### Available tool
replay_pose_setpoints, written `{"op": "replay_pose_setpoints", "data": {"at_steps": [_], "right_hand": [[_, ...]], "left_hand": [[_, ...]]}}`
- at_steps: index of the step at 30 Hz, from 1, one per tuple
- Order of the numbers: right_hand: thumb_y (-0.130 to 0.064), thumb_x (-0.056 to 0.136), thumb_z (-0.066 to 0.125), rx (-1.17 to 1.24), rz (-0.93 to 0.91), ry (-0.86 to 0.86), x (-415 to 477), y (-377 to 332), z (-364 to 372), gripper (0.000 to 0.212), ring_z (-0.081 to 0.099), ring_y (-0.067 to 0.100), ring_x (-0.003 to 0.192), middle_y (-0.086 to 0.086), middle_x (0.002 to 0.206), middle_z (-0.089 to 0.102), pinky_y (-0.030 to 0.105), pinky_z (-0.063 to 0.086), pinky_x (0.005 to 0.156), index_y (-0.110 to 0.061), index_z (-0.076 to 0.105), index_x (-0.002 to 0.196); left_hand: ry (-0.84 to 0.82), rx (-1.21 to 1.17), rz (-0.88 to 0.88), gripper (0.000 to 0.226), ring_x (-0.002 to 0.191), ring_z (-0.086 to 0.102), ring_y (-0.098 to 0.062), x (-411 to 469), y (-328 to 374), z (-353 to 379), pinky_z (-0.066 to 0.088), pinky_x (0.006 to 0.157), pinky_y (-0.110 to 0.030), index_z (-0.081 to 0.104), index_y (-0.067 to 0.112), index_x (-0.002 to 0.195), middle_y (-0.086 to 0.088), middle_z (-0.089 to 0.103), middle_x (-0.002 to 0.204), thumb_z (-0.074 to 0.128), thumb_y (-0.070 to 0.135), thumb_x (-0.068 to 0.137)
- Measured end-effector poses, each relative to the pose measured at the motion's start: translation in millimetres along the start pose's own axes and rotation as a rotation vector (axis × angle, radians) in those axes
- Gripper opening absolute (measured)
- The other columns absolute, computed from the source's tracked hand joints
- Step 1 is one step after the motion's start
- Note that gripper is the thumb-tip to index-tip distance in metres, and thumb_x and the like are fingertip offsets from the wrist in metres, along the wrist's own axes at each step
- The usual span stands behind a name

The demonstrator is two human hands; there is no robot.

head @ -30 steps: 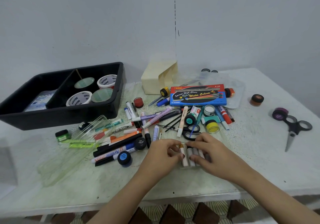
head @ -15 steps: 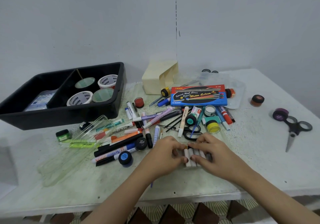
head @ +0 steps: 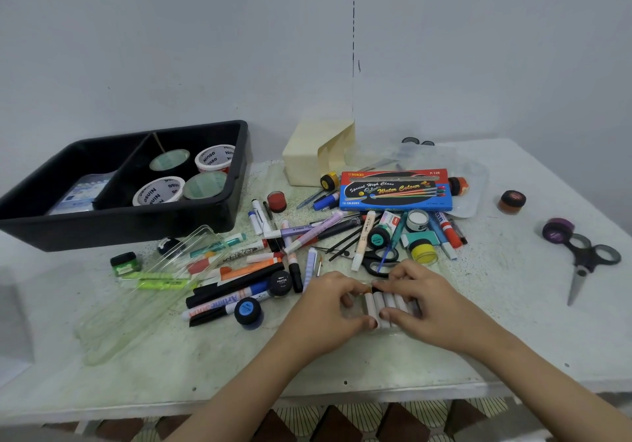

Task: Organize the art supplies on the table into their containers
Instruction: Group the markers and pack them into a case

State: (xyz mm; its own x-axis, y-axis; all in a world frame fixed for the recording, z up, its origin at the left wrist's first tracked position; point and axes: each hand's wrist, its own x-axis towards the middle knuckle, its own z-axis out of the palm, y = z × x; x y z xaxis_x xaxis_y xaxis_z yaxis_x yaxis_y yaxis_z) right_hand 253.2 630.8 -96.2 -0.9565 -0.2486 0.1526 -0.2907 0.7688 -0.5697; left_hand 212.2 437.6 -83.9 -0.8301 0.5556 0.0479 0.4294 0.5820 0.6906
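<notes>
Sorting has hardly started. Through the head camera I count four tape rolls [head: 214, 158] standing in the right compartment of the black tray [head: 136, 229] at the far left of the worktop [head: 513, 332]. A flat packet that I cannot identify lies in its left compartment. Nearly everything else is loose. A heap of markers [head: 239, 272] and pens sprawls across the middle, and a water-colour box [head: 393, 190] sits just beyond it. Small paint pots [head: 423, 251] are scattered in and around the heap, and a pair of scissors [head: 581, 263] lies well apart at the right. By my judgement, most of the job is left.

Both hands meet at the near edge of the heap, over a row of white sticks [head: 386, 304] lying side by side. The sticks appear to sit in a shallow clear holder, though glare keeps me from being sure. The left hand [head: 325, 308] enters from the near left, knuckles up and fingers curled, with thumb and fingertips pinching the leftmost stick. The right hand [head: 434, 304] arches over the row from the right. Its fingertips are at the sticks' far ends and its thumb presses their near ends, clamping the row between them. Both forearms slope up from the bottom of the frame, wrists low and close to the worktop. I read the step in hand as squaring the sticks up so they sit together as a set.
</notes>
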Motion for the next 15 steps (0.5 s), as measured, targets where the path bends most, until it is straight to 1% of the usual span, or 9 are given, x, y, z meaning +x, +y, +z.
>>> {"op": "replay_pose_setpoints", "data": {"at_steps": [3,6,8,11,13,15], "right_hand": [[-0.043,0.082,0.062,-0.014,-0.009,-0.003,1,0,0,0.047,0.041,-0.011,0.100,-0.026,0.102,0.038,0.003,0.032,0.079,-0.024,0.061,0.124],[-0.036,0.084,0.066,-0.039,-0.013,0.011,0,0,2,0.043,0.040,-0.010,0.102,-0.019,0.102,0.041,0.003,0.032,0.080,-0.025,0.060,0.125],[-0.039,0.084,0.064,-0.074,-0.014,0.018,0,-1,2,0.042,0.041,-0.007,0.098,-0.017,0.103,0.043,0.004,0.031,0.080,-0.025,0.062,0.123],[-0.052,0.081,0.054,-0.123,-0.013,0.023,0,-2,1,0.047,0.043,-0.001,0.095,-0.016,0.101,0.046,0.010,0.032,0.080,-0.024,0.067,0.117],[-0.055,0.081,0.049,-0.137,-0.011,0.021,0,-2,0,0.049,0.045,0.002,0.096,-0.015,0.101,0.047,0.014,0.035,0.081,-0.026,0.067,0.116],[-0.052,0.081,0.052,-0.161,-0.012,0.010,2,-4,-3,0.045,0.046,0.002,0.095,-0.014,0.101,0.049,0.018,0.039,0.079,-0.027,0.067,0.115]], "left_hand": [[0.033,0.008,-0.006,0.045,0.084,0.053,-0.002,-1,0,3,0.041,0.067,-0.013,0.065,0.020,0.115,0.006,0.054,0.099,0.077,0.033,0.073],[0.051,-0.006,-0.026,0.045,0.085,0.052,-0.002,-2,-1,5,0.041,0.069,-0.014,0.065,0.021,0.115,0.009,0.052,0.096,0.077,0.032,0.074],[0.052,-0.020,-0.040,0.046,0.085,0.052,-0.002,-1,-1,5,0.042,0.071,-0.014,0.064,0.021,0.117,0.010,0.051,0.095,0.077,0.031,0.074],[0.034,-0.024,-0.041,0.045,0.086,0.053,-0.001,-2,-1,4,0.040,0.068,-0.011,0.064,0.022,0.118,0.007,0.053,0.099,0.075,0.030,0.076],[0.032,-0.059,-0.026,0.037,0.086,0.056,0.000,-3,-3,1,0.040,0.066,-0.008,0.065,0.022,0.116,0.006,0.056,0.102,0.073,0.026,0.079],[0.065,-0.136,-0.001,0.027,0.086,0.059,0.002,-6,-4,-5,0.044,0.067,-0.008,0.068,0.020,0.109,0.008,0.059,0.101,0.070,0.015,0.082]]}}
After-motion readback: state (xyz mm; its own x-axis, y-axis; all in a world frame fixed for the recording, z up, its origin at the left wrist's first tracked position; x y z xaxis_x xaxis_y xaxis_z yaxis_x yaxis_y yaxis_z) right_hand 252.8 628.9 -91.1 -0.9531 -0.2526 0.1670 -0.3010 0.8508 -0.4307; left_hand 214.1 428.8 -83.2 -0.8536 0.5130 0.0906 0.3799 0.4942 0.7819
